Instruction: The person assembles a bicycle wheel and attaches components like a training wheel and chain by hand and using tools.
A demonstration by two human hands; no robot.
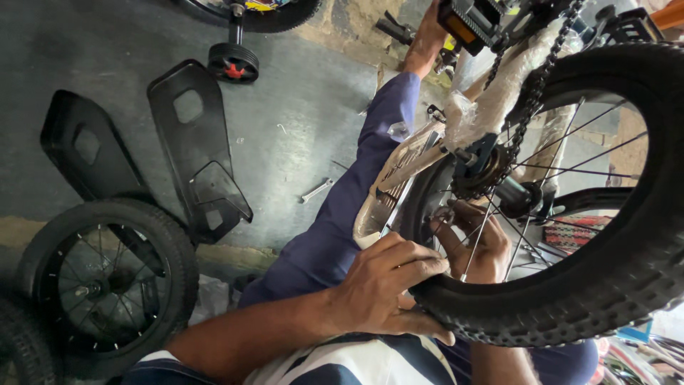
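Note:
A bicycle frame wrapped in clear plastic [491, 96] lies on its side with its knobbly rear tyre [613, 285] facing me. My left hand [385, 285] grips the near edge of that tyre, fingers curled over the tread. My right hand [477, 246] reaches in behind the spokes [570, 167], its fingertips pinched on a small metal part [446, 214] at the axle, just below the sprocket [484, 175] and the chain [536, 89]. My leg in blue trousers [342, 214] stretches along the floor under the frame, towards a black pedal [470, 20].
A loose spoked wheel [107, 278] lies at the lower left. Two black plastic guard plates [192, 142] [85, 142] rest on the grey floor beside it. A small spanner [317, 190] lies by my leg. A little training wheel [233, 63] stands at the top.

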